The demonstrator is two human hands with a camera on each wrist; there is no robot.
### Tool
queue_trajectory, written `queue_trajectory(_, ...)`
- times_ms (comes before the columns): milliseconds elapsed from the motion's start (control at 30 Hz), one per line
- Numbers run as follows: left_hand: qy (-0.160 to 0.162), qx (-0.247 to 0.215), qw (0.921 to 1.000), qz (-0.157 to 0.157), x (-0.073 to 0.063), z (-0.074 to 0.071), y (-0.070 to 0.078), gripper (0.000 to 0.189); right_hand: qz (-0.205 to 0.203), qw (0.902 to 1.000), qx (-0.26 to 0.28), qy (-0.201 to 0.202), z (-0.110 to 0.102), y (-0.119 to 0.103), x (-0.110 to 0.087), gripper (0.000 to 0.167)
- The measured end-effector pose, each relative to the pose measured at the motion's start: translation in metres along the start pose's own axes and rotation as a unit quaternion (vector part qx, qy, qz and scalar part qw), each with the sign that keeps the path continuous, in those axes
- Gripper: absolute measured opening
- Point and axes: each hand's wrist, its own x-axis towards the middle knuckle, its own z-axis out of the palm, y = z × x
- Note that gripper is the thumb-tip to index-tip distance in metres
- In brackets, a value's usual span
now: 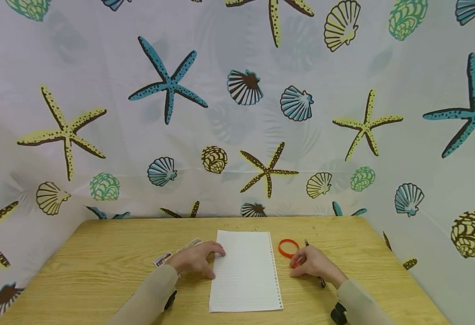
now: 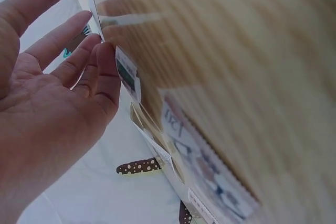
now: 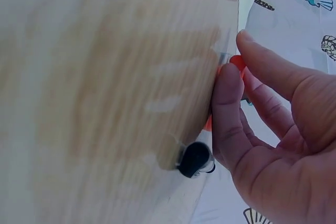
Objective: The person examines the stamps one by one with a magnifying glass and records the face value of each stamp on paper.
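A sheet of lined paper (image 1: 244, 271), with punched holes along its right side, lies on the wooden table. My left hand (image 1: 197, 258) is at its left edge, fingers loosely spread and fingertips right at the paper. Beneath and beside that hand lie small picture papers with perforated edges, like postage stamps (image 2: 207, 163). To the right of the sheet, my right hand (image 1: 312, 262) pinches a small orange-red thing (image 3: 238, 62) at its fingertips; its kind is mostly hidden. Just beyond is a red ring-shaped band (image 1: 288, 240). A black pen (image 1: 322, 282) passes under the right hand.
The wooden table (image 1: 99, 271) meets a white cloth backdrop (image 1: 221, 189) printed with starfish and shells, behind and at both sides. A dark wrist strap (image 1: 338, 313) sits at the right sleeve.
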Motion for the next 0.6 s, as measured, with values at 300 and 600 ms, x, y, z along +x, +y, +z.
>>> queue_trajectory(300, -0.005, 0.011, 0.9999, 0.000, -0.001, 0.000, -0.001, 0.065, 0.003, 0.9998, 0.014, -0.014, -0.002, 0.002, -0.001, 0.019)
queue_trajectory(600, -0.008, 0.042, 0.9991, 0.001, 0.000, -0.002, 0.000, 0.068, -0.012, 0.9961, 0.084, -0.025, -0.017, 0.009, -0.005, 0.018)
